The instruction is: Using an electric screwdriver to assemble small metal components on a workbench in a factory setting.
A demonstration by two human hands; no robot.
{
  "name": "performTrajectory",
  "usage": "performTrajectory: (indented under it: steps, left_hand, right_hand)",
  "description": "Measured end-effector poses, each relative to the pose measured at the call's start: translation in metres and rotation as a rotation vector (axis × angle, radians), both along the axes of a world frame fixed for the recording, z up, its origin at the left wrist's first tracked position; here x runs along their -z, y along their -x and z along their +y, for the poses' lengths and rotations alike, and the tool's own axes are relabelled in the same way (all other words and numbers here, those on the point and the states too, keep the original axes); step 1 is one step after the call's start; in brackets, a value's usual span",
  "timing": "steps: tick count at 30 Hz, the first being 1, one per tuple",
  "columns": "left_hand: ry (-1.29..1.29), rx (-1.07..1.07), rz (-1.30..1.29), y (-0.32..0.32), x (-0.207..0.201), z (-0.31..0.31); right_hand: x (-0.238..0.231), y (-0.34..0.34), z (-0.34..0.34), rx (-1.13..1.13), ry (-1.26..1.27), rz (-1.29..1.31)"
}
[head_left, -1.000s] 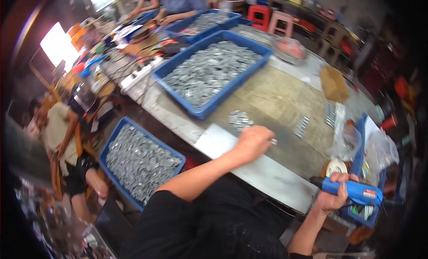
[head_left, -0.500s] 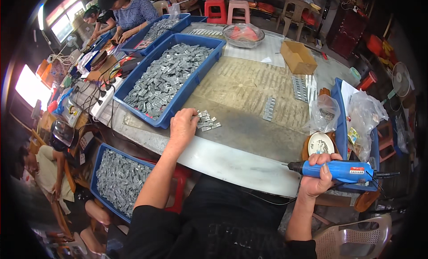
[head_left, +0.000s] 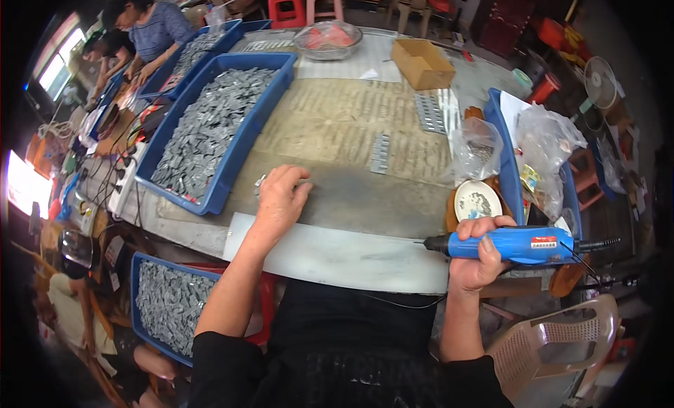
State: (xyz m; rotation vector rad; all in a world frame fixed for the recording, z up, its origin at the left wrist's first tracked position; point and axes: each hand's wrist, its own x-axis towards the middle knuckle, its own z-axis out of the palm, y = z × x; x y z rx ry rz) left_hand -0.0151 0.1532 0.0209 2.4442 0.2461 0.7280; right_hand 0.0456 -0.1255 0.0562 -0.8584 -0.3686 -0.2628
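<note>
A blue electric screwdriver (head_left: pixel 516 245) lies in my right hand (head_left: pixel 479 259), its fingers wrapped round the body and its dark tip pointing left above the white strip at the table's near edge. My left hand (head_left: pixel 281 201) rests low over the tabletop, fingers bent, with a gap between thumb and forefinger. A few small silver metal pieces (head_left: pixel 259 183) show at its left side; whatever lies beneath the palm is hidden. To the left of that hand stands a large blue bin (head_left: pixel 254 148) heaped with grey metal pieces (head_left: pixel 210 127).
Rows of metal pieces (head_left: pixel 380 154) lie mid-table, near an open cardboard box (head_left: pixel 423 65). At right are a white dish of small parts (head_left: pixel 477 200), a plastic bag (head_left: pixel 479 148) and another blue bin (head_left: pixel 497 113). A second filled bin (head_left: pixel 140 317) sits lower left. Two co-workers (head_left: pixel 149 32) work at far left.
The view has swung to the right. My left hand has moved right over the small metal pieces, which it now mostly covers. My right hand still grips the screwdriver.
</note>
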Motion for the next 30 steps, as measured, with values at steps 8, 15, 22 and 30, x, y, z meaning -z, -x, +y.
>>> performTrajectory:
  steps: [8,15,22,30]
  left_hand:
    - [-0.066,0.264,-0.002,-0.065,0.012,-0.046]
    - [-0.128,0.231,0.117,-0.088,0.025,-0.06]
    - [-0.174,0.23,0.129,-0.091,0.029,-0.06]
    - [-0.181,0.201,0.093,-0.085,0.028,-0.065]
  right_hand:
    - [0.0,-0.004,-0.007,0.038,0.017,-0.007]
    - [-0.001,-0.009,-0.016,0.09,0.015,-0.006]
    - [0.0,-0.015,-0.023,0.131,-0.003,-0.014]
    - [0.002,-0.024,-0.036,0.187,0.008,-0.055]
